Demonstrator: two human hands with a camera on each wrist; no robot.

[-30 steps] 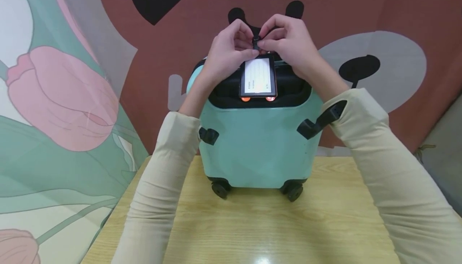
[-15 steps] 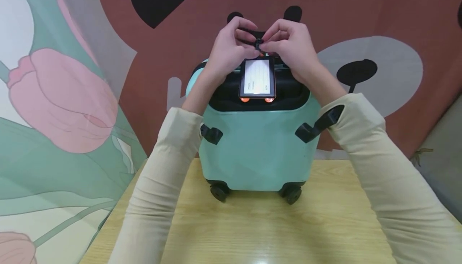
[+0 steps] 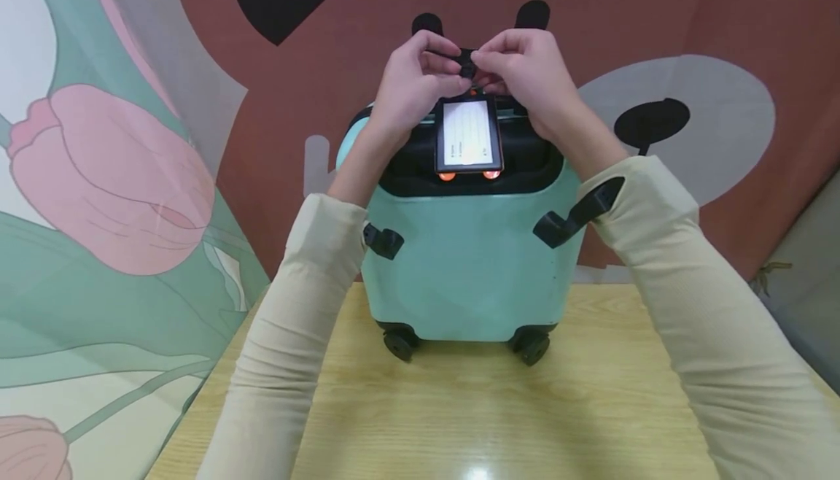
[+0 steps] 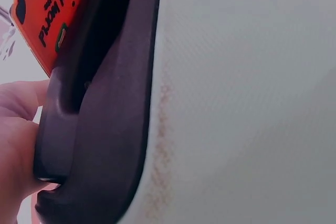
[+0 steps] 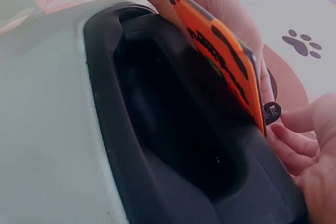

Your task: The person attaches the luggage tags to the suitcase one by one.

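Luggage tag (image 3: pixel 468 136) strap buckle (image 3: pixel 467 68) pinched between curled fingers of left hand (image 3: pixel 413 90) and right hand (image 3: pixel 525 75).

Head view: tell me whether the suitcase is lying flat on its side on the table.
No: the mint suitcase stands upright on its black wheels on the wooden table, with the luggage tag at its top.

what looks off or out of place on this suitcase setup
One oddity: the mint suitcase stands on its wheels on a wooden table. The orange luggage tag hangs straight from the strap that both hands pinch. No damage shows.
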